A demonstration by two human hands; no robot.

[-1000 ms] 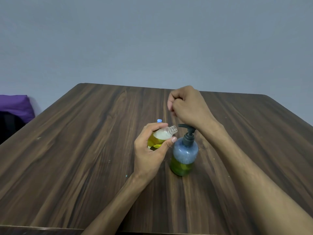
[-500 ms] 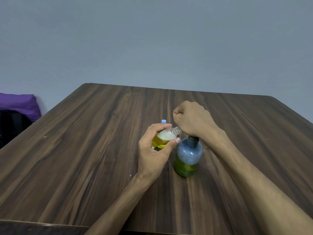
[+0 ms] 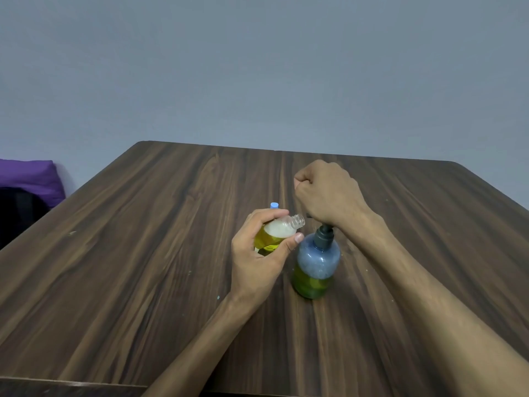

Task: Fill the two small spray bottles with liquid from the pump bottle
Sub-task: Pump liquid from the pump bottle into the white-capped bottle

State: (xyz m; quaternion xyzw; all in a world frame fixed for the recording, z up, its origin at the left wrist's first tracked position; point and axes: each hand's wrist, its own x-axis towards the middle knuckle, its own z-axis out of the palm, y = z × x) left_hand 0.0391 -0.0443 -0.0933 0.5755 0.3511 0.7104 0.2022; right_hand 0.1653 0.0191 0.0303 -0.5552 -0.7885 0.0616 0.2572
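Right now we have the pump bottle (image 3: pixel 316 265) standing upright on the counter (image 3: pixel 143 253), and everything else sits in relation to it. Our left hand (image 3: pixel 257 253) wraps thumb and fingers around a small spray bottle (image 3: pixel 276 233) just to the left of the pump bottle, tilted so its open threaded neck leans toward the dark pump head (image 3: pixel 323 234); we judge that tilt is meant to bring the mouth under the nozzle so the liquid lands inside rather than on the wood. This small bottle already shows yellow-green liquid in its lower part with pale foam above it, so it looks partly filled. Our right hand (image 3: pixel 329 193) is curled into a fist and presses down on the pump head from above, holding nothing that we can see. Whether liquid is leaving the nozzle at this instant we cannot tell. Beyond the left hand, away from the pump bottle, a small blue cap (image 3: pixel 274 205) pokes up, likely the second spray bottle, mostly hidden. The pump bottle itself is only about a third full of green liquid.
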